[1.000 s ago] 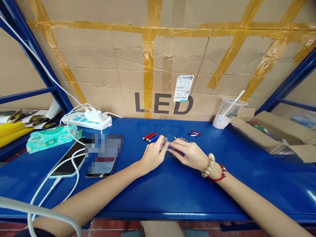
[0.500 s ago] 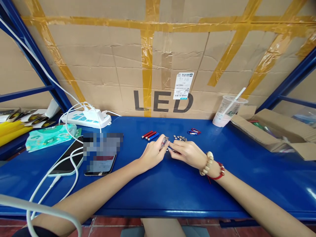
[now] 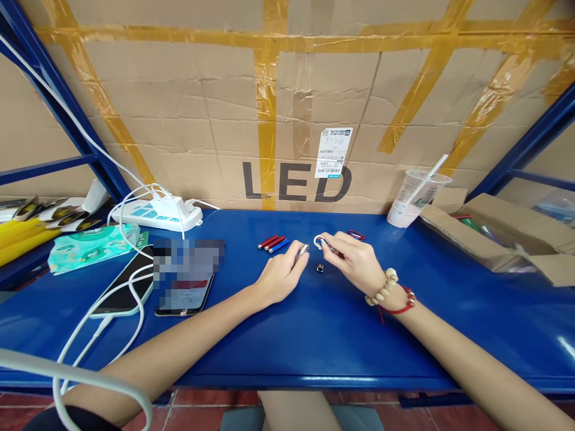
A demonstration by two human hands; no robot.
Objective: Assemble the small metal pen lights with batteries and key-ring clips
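My left hand rests on the blue table, fingers curled round a small silver cylinder. My right hand, with a bead bracelet and a red cord at the wrist, is lifted a little and pinches a small silver clip ring. A tiny dark cap lies on the table between the two hands. Three small red and blue cylinders lie just beyond my left hand. A red and blue clip peeks out behind my right hand.
Two phones on white cables lie at the left, with a power strip and a wipes pack behind. A plastic cup with a straw and an open cardboard box stand at the right. Taped cardboard forms the back wall.
My hands have parted. The right hand lifted away to the right with the silver ring, leaving a small dark cap on the table. The left hand stayed with the silver cylinder.
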